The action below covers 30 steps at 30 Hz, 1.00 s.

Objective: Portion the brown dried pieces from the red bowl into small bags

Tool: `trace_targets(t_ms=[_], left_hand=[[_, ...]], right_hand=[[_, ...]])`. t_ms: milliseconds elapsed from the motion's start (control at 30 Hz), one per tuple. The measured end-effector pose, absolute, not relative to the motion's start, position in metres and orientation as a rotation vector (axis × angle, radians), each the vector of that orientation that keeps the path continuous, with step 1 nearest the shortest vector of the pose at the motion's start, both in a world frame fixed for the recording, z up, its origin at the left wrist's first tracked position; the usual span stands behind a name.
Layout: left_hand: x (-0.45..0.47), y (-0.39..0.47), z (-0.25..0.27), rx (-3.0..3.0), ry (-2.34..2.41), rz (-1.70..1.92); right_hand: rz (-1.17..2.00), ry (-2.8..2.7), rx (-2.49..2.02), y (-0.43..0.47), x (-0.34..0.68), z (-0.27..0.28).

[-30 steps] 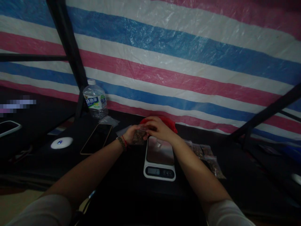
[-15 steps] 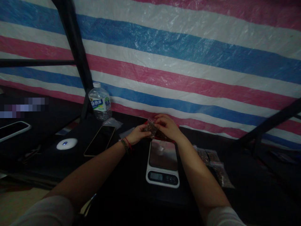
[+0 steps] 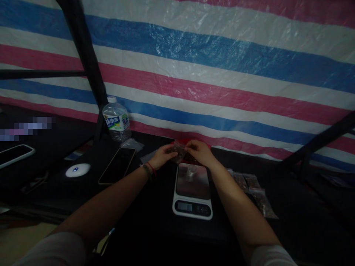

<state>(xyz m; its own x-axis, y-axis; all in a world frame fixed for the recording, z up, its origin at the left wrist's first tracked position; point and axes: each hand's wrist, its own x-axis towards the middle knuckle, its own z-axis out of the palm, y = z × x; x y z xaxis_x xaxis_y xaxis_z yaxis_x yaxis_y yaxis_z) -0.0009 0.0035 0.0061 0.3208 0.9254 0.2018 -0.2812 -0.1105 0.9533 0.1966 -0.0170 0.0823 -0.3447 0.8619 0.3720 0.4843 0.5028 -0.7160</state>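
A small clear plastic bag (image 3: 179,153) with brown bits in it is held up beyond the kitchen scale (image 3: 193,183). My left hand (image 3: 161,156) grips its left side between thumb and fingers. On the bag's upper right edge, my right hand (image 3: 200,151) closes in a pinch. Behind both hands lies a red tray (image 3: 181,141) with dark brown pieces, mostly hidden by the hands. The scale carries a small clear object (image 3: 191,170) on its metal plate; its display is too dim to read.
Several filled clear bags (image 3: 262,203) lie right of my right forearm. To the left are a phone (image 3: 118,166), a white oval device (image 3: 78,170), a clear bottle (image 3: 116,122) and flat plastic bags (image 3: 131,144). A striped tarp (image 3: 222,92) rises behind the black table.
My right hand's fingers have come down from above the bag and now pinch its upper right edge. The left hand keeps its hold, and the camera view has shifted slightly.
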Motion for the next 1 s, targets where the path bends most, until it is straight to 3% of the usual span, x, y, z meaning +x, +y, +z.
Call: trace_targets(t_ms=[400,1000], left_hand=[[-0.004,0.003,0.013,1.235,0.748,1.25],[-0.004,0.009,0.016,1.394,0.917,1.391]], right_hand=[[0.789,-1.861,-1.104,-0.008,0.188,0.055],[0.739,-1.772,-1.198,0.0,0.197,0.054]])
